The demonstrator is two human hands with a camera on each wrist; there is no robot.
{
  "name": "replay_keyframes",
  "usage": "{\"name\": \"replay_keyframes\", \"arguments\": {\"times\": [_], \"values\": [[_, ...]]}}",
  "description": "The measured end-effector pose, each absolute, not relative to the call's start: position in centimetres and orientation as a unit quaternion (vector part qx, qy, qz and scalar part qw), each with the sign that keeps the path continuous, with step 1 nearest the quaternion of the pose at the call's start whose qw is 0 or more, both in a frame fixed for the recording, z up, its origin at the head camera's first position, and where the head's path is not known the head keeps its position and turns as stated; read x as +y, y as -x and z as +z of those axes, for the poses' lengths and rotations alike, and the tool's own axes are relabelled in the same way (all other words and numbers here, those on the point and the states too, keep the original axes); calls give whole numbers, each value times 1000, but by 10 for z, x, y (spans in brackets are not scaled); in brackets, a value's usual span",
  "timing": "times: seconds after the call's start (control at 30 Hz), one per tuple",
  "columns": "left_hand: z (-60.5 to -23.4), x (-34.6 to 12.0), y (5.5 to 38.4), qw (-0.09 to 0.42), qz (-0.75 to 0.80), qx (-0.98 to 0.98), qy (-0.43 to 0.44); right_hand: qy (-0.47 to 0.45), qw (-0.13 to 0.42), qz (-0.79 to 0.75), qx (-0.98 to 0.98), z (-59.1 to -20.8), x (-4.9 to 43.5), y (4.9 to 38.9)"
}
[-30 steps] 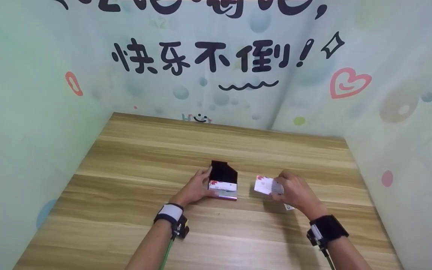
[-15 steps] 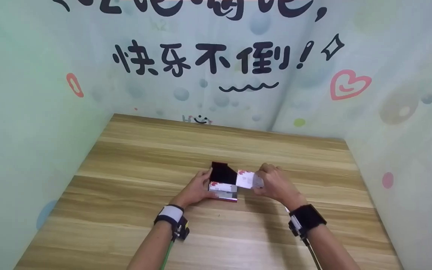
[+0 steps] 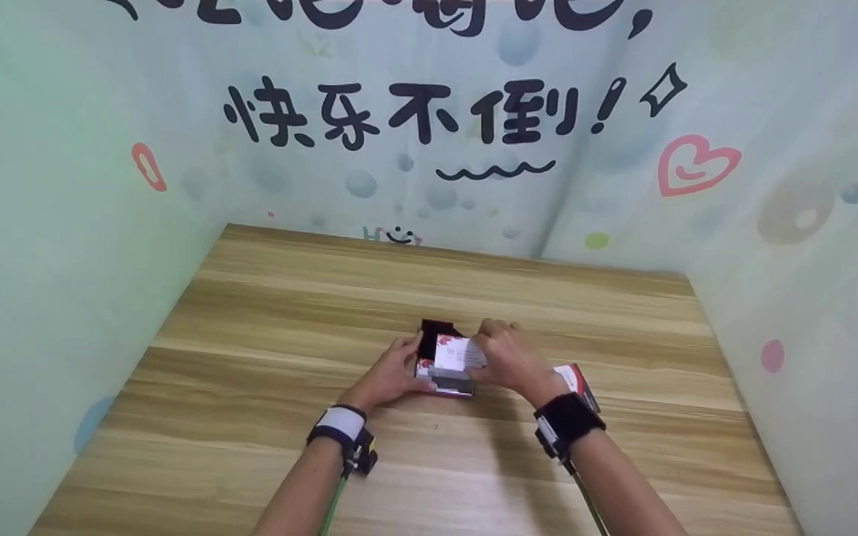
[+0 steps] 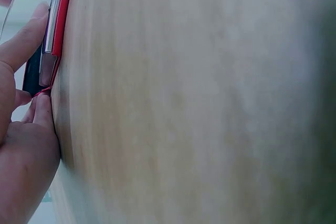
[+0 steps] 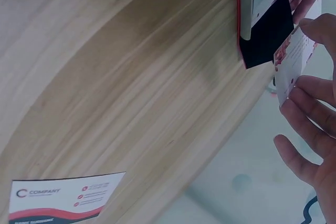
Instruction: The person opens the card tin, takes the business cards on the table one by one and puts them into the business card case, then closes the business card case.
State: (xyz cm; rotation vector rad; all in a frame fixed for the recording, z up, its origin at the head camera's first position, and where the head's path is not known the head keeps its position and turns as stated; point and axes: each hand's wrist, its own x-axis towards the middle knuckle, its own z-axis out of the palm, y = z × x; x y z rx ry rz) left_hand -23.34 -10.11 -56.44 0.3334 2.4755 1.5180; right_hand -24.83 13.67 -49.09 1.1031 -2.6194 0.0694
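Note:
An open business card case (image 3: 438,327), red outside with a black inner flap, lies on the table with white cards in its metal tray. My left hand (image 3: 384,376) grips its left side; in the left wrist view the thumb lies along the case (image 4: 64,19) and fingers touch its end. Between thumb and fingers, my right hand (image 3: 511,357) pinches a white business card (image 3: 451,351) with a red floral corner, held over the case. The right wrist view shows this card (image 5: 289,69) tilted beside the black flap (image 5: 268,35); whether it touches the case, I cannot tell.
On the wood-grain table (image 3: 287,298), another business card (image 3: 576,383) with a red and dark band lies behind the right wrist. The right wrist view shows "COMPANY" on this card (image 5: 63,198). A printed cloth (image 3: 325,186) hangs at the back and both sides.
My right hand has carried the floral card leftward from beside the case to above it. The banded card on the table has come into fuller view. My left hand stays on the case.

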Motion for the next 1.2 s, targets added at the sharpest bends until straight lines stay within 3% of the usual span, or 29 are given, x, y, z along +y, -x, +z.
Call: {"name": "replay_keyframes", "arguments": {"times": [0.23, 0.83, 1.2], "values": [[-566, -102, 235, 110, 507, 847, -120, -376, 169, -5, -911, -494, 125, 252], [-565, -100, 231, 104, 516, 842, -119, -343, 93, -14, -935, -516, 104, 255], [-566, -101, 232, 88, 508, 846, -133, -321, 52, 77, -943, -522, 105, 255]]}}
